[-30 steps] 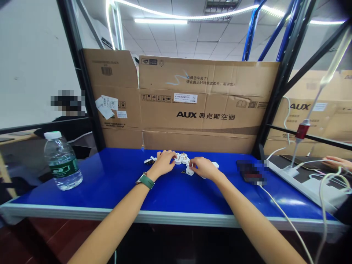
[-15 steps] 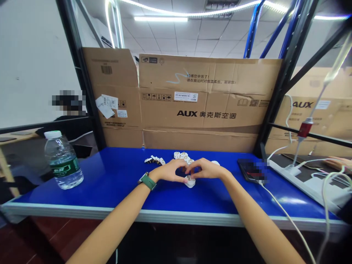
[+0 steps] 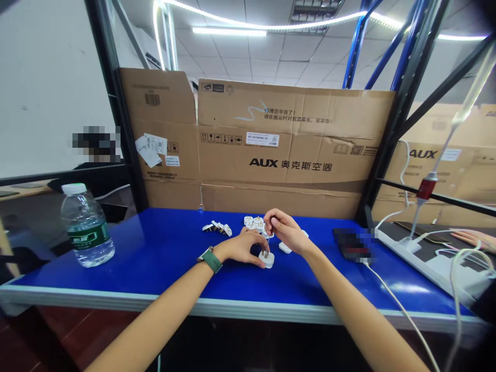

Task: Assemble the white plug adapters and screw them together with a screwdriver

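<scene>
1. Right hand (image 3: pixel 287 231) is raised compared with the earlier frame; thin tool (image 3: pixel 268 242) now shows under it, just below and right of frame center.
2. Right fingers closed on the tool, shaft near upright, lower end down at the pins of white plug (image 3: pixel 268 261).
3. Left hand (image 3: pixel 243 246): thumb and fingers curled, gripping plug on blue table (image 3: pixel 163 248), lower center, pins up.
4. Loose plugs (image 3: pixel 253 223) bunch just behind, mid-frame; plug parts (image 3: pixel 217 227) lie left of them.
5. Bottle (image 3: pixel 88 227) lower left; phone (image 3: pixel 352 245) lower right.
</scene>
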The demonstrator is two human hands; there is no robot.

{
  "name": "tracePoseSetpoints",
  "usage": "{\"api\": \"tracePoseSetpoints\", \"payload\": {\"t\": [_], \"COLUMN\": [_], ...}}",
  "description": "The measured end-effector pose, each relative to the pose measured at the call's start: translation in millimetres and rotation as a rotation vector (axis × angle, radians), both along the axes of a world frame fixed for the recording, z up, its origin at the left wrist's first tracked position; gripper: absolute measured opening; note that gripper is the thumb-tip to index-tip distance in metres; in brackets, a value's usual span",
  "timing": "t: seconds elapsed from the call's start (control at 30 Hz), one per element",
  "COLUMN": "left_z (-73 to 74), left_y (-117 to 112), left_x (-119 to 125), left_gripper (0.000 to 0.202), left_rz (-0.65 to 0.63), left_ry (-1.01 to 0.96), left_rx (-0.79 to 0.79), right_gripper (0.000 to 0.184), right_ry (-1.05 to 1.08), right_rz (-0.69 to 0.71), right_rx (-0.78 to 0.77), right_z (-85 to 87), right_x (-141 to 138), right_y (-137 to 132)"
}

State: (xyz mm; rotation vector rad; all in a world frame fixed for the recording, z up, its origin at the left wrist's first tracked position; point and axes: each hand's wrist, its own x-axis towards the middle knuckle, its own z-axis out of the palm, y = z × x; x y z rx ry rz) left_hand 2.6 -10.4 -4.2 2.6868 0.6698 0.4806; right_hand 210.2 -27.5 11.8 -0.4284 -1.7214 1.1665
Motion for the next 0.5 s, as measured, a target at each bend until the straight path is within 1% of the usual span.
{"api": "tracePoseSetpoints", "payload": {"t": [0.17, 0.3, 0.37, 0.43, 0.5], "left_z": [-0.5, -0.9, -1.8, -3.1, -4.4], "left_y": [-4, -5, -5, -4, -3], "left_x": [2, 2, 3, 3, 3], "left_gripper": [0.040, 0.036, 0.036, 0.035, 0.034], "left_rz": [-0.001, -0.013, -0.022, -0.036, -0.040], "left_ry": [-0.002, -0.013, -0.010, 0.001, 0.009], "left_rx": [-0.001, 0.016, 0.026, 0.040, 0.053], "right_gripper": [0.040, 0.039, 0.038, 0.037, 0.035], "right_ry": [-0.117, -0.179, -0.223, -0.243, -0.239], "right_rz": [0.031, 0.018, -0.008, -0.076, -0.143], "right_rx": [0.060, 0.103, 0.153, 0.195, 0.197], "right_z": [-5.5, 1.7, 7.4, 11.8, 13.7], "right_x": [-4, 1, 6, 11, 16], "right_y": [3, -1, -3, -3, -2]}}
